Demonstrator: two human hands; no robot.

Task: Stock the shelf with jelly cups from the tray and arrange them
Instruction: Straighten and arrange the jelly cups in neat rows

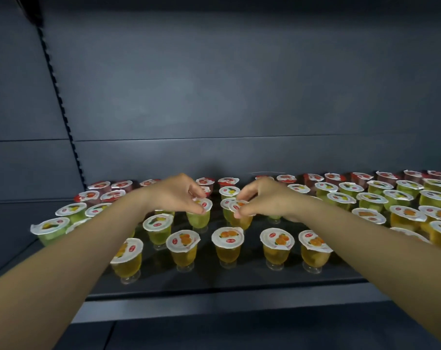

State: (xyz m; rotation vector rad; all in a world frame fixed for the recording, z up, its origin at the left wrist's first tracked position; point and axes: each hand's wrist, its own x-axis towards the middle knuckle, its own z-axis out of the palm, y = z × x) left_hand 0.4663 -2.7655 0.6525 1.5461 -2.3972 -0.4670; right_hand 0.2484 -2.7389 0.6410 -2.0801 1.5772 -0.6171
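Both arms reach over the dark shelf (214, 286). Left hand (175, 193) pinches the lid rim of a green jelly cup (199, 214) near shelf centre, cup hanging just below the fingers. Right hand (261, 198) holds an orange jelly cup (240, 213) by its lid (tilted, possibly lifted). Rows of jelly cups (277, 245) fill the shelf from front edge to back.

A dark shelf (214, 284) is carrying rows of jelly cups: orange cups (228, 245) are standing nearest its front edge, green cups (158, 229) behind them, red cups (120, 186) against its back.
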